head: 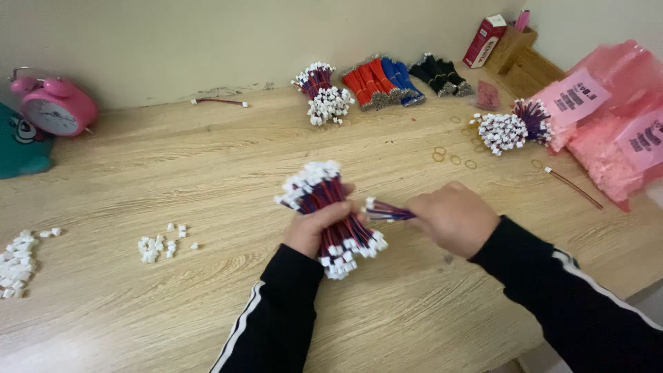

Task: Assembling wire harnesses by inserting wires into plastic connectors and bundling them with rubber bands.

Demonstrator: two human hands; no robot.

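Note:
My left hand (312, 228) grips a thick bundle of short red-and-blue wires (330, 214) with white plastic connectors at both ends, held above the wooden table (173, 173). My right hand (452, 217) is closed on a few wires (387, 211) of the same kind, their white connector ends pointing left and touching the big bundle. Both arms wear black sleeves with white stripes.
Loose white connectors lie at the left (162, 245) and far left (17, 262). Other wire bundles (323, 93) (514, 126), red, blue and black wire bunches (394, 79), rubber bands (449, 155), pink bags (608, 124), a pink alarm clock (55, 103) and a red box (483, 40) line the back.

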